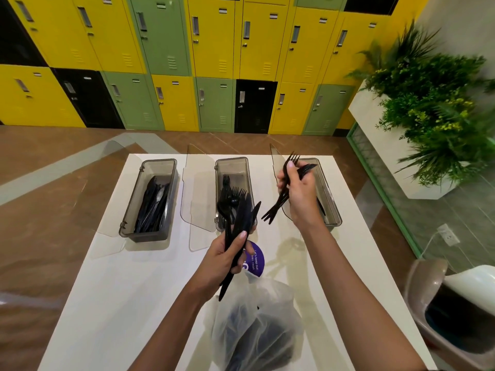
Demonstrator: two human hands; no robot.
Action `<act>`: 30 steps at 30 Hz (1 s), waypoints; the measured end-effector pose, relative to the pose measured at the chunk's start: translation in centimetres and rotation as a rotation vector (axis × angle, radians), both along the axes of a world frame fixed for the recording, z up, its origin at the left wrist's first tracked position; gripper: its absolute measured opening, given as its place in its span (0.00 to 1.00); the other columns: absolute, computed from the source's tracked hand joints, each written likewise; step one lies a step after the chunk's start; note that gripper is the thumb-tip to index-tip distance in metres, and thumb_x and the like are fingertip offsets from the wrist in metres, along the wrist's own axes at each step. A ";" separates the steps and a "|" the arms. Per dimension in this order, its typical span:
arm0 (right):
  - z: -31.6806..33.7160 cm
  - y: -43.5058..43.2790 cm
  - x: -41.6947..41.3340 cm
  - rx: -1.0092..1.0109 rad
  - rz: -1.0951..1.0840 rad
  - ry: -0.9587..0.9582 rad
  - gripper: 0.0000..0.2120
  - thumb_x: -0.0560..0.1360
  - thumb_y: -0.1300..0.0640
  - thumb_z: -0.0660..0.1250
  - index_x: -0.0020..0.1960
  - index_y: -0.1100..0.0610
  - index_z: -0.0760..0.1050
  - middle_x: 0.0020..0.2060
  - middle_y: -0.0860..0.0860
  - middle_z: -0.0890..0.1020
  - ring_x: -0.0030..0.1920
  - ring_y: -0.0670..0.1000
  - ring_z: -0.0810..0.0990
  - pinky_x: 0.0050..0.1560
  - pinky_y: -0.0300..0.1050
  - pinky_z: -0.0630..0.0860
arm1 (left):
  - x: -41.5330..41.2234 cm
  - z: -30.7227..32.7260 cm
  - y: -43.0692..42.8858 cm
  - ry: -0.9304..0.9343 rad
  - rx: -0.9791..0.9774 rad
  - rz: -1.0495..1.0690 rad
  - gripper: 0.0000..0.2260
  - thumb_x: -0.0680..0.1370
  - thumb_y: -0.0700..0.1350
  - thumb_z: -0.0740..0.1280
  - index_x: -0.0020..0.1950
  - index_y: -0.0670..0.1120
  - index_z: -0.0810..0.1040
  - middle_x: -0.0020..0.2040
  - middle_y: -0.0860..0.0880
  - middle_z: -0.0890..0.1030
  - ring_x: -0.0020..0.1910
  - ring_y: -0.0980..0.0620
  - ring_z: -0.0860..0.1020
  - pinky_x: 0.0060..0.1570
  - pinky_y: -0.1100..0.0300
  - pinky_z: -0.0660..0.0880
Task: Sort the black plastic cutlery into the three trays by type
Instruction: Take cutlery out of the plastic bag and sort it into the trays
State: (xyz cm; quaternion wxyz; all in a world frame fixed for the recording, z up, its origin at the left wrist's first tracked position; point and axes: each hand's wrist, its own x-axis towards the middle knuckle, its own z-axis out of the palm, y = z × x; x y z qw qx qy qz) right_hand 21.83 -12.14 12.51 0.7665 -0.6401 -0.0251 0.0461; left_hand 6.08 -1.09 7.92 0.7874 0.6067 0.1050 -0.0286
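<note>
Head view: left hand (227, 259) grips a bunch of black plastic cutlery (238, 223); right hand (300, 194) curls round several black plastic forks (284, 194) above the white table (128, 277).

both hands (298, 194) — cutlery (238, 223) in each

Bright, even light floods the white table (107, 277); the right hand (300, 194) throws only a soft, pale shadow on its top. Beyond the table the lockers (166, 49) bow with wide-angle distortion, and right of it the plant (434, 108) is smeared by blur.
</note>
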 end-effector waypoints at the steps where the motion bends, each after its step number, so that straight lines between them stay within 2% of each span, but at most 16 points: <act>1: -0.1 0.0 0.0 0.011 0.038 0.018 0.06 0.82 0.58 0.56 0.56 0.59 0.66 0.33 0.51 0.75 0.27 0.43 0.75 0.30 0.38 0.73 | 0.0 0.0 0.0 0.003 -0.006 0.003 0.13 0.79 0.49 0.59 0.58 0.46 0.77 0.34 0.48 0.77 0.28 0.57 0.68 0.28 0.64 0.63; 2: -0.2 -0.1 -0.2 -0.003 0.087 0.040 0.05 0.82 0.58 0.56 0.55 0.59 0.66 0.33 0.51 0.73 0.27 0.43 0.75 0.29 0.38 0.73 | 0.1 0.0 0.1 0.004 -0.013 0.000 0.12 0.79 0.48 0.59 0.57 0.46 0.77 0.35 0.48 0.77 0.28 0.57 0.68 0.28 0.64 0.63; 4: -0.4 0.0 -0.8 -0.072 0.193 0.071 0.06 0.82 0.55 0.58 0.53 0.58 0.66 0.32 0.49 0.71 0.23 0.42 0.69 0.24 0.35 0.66 | 0.0 0.1 0.1 0.006 -0.008 -0.014 0.10 0.81 0.46 0.58 0.56 0.44 0.76 0.32 0.51 0.77 0.28 0.57 0.68 0.28 0.64 0.63; 6: -0.3 0.0 -1.5 -0.197 0.280 0.050 0.10 0.79 0.50 0.63 0.48 0.57 0.71 0.27 0.43 0.71 0.21 0.40 0.65 0.23 0.32 0.61 | 0.0 0.3 0.1 0.017 0.012 -0.030 0.11 0.81 0.46 0.57 0.56 0.42 0.75 0.30 0.52 0.77 0.27 0.57 0.68 0.27 0.65 0.62; 7: 0.1 0.0 -1.7 -0.280 0.323 0.023 0.09 0.77 0.49 0.66 0.47 0.55 0.74 0.23 0.41 0.72 0.21 0.39 0.67 0.24 0.30 0.61 | -0.1 0.4 0.1 0.024 0.021 -0.039 0.11 0.82 0.46 0.57 0.56 0.41 0.75 0.29 0.52 0.77 0.27 0.57 0.67 0.27 0.65 0.61; 9: 0.6 0.0 -2.0 -0.396 0.447 0.007 0.08 0.74 0.50 0.70 0.50 0.54 0.78 0.20 0.38 0.74 0.22 0.36 0.72 0.25 0.29 0.65 | -0.1 0.6 0.2 0.046 0.028 -0.063 0.13 0.82 0.46 0.56 0.58 0.41 0.75 0.27 0.53 0.76 0.26 0.58 0.65 0.27 0.65 0.59; 12: 0.9 0.2 -1.9 -0.449 0.581 0.059 0.13 0.72 0.51 0.73 0.53 0.57 0.81 0.26 0.37 0.79 0.26 0.33 0.75 0.30 0.28 0.67 | -0.1 0.8 0.4 0.079 0.027 -0.137 0.13 0.82 0.46 0.56 0.58 0.42 0.76 0.27 0.53 0.75 0.25 0.58 0.65 0.27 0.64 0.57; 15: 0.1 0.4 -1.4 -0.508 0.673 0.110 0.09 0.68 0.49 0.76 0.45 0.51 0.82 0.30 0.42 0.82 0.34 0.41 0.77 0.39 0.38 0.65 | -0.3 1.0 0.5 0.088 0.039 -0.208 0.12 0.82 0.47 0.56 0.48 0.44 0.77 0.26 0.53 0.75 0.25 0.58 0.65 0.28 0.63 0.56; 17: -0.2 0.6 -1.2 -0.487 0.712 0.119 0.05 0.69 0.52 0.76 0.41 0.51 0.81 0.30 0.43 0.82 0.36 0.44 0.79 0.41 0.38 0.70 | -0.3 1.0 0.6 0.100 0.031 -0.222 0.12 0.83 0.47 0.56 0.45 0.46 0.76 0.26 0.53 0.75 0.25 0.58 0.64 0.28 0.62 0.56; 20: -0.5 1.1 -1.0 -0.418 0.696 0.122 0.03 0.73 0.57 0.73 0.45 0.55 0.80 0.36 0.45 0.83 0.38 0.42 0.81 0.37 0.33 0.74 | -0.3 0.6 1.0 0.104 -0.003 -0.202 0.11 0.82 0.47 0.57 0.47 0.47 0.77 0.30 0.52 0.76 0.26 0.57 0.64 0.28 0.62 0.55; 22: -0.4 1.5 -0.8 -0.352 0.679 0.131 0.10 0.75 0.58 0.70 0.54 0.62 0.78 0.46 0.54 0.85 0.37 0.43 0.81 0.33 0.32 0.74 | -0.2 0.0 1.5 0.101 -0.032 -0.181 0.10 0.82 0.48 0.58 0.52 0.47 0.78 0.35 0.48 0.76 0.27 0.56 0.64 0.28 0.61 0.55; 24: 0.1 2.1 -0.7 -0.264 0.629 0.163 0.13 0.77 0.61 0.66 0.60 0.66 0.74 0.55 0.63 0.81 0.28 0.39 0.77 0.25 0.28 0.69 | -0.2 -0.5 2.0 0.110 -0.031 -0.165 0.11 0.81 0.48 0.58 0.57 0.46 0.77 0.37 0.47 0.76 0.28 0.55 0.64 0.28 0.61 0.54; 25: 0.4 2.4 -0.6 -0.209 0.584 0.179 0.12 0.78 0.63 0.64 0.60 0.67 0.73 0.53 0.63 0.81 0.23 0.38 0.75 0.22 0.28 0.67 | -0.2 -0.7 2.3 0.117 -0.025 -0.163 0.12 0.81 0.49 0.59 0.59 0.45 0.76 0.37 0.47 0.76 0.28 0.56 0.64 0.28 0.62 0.55; 27: 0.5 3.4 0.3 -0.125 0.488 0.194 0.05 0.79 0.65 0.63 0.54 0.62 0.74 0.41 0.55 0.79 0.19 0.38 0.72 0.20 0.28 0.66 | -0.2 -1.0 2.8 0.119 -0.030 -0.163 0.13 0.80 0.49 0.59 0.60 0.44 0.75 0.37 0.47 0.76 0.27 0.57 0.64 0.26 0.64 0.56; 30: -0.7 5.1 2.6 -0.137 0.285 0.150 0.04 0.78 0.59 0.66 0.52 0.53 0.75 0.34 0.46 0.76 0.18 0.39 0.66 0.19 0.29 0.60 | -0.3 -1.3 3.5 0.124 -0.046 -0.137 0.12 0.82 0.47 0.57 0.62 0.45 0.74 0.36 0.48 0.76 0.26 0.58 0.64 0.24 0.67 0.57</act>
